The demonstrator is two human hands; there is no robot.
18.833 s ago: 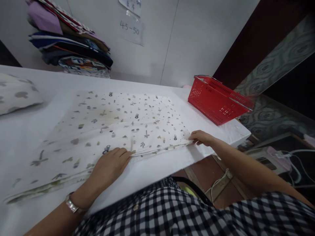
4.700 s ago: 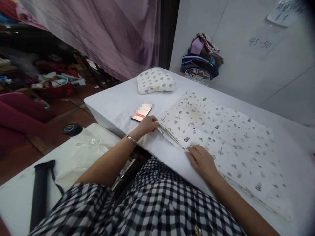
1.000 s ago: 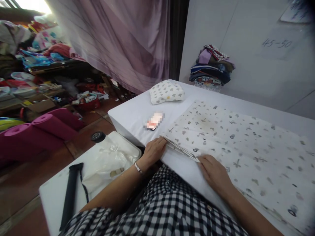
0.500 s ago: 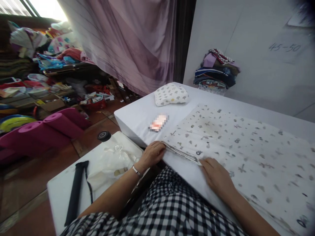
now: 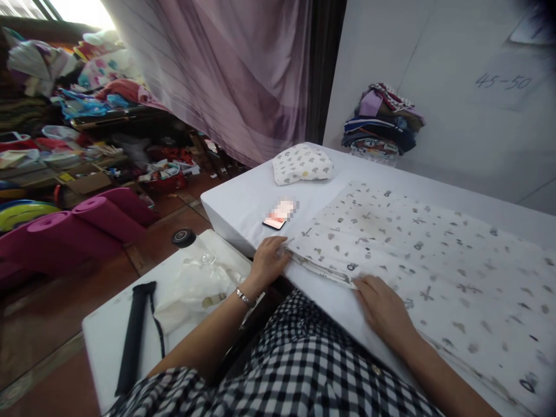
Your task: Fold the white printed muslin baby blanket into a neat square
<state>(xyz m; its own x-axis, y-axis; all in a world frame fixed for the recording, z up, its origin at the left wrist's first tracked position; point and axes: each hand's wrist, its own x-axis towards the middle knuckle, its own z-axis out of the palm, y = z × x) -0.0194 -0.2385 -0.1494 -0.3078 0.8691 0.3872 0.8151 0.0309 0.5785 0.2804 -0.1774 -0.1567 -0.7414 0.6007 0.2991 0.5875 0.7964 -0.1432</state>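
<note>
Thin white cloth [image 5: 417,246], layered at near edge, flat on smooth tabletop [image 5: 238,202]; scattered grey motifs, slight wrinkles. Left hand [image 5: 270,259] at its corner, right hand [image 5: 386,305] on same edge, well apart; cannot tell whether gripping.

Left hand [image 5: 270,259]: touches patterned cloth [image 5: 417,255], 6 o'clock
Right hand [image 5: 384,307]: pinches its edge, 4 o'clock
Bundle [image 5: 302,166]: sits, 1 o'clock
</note>
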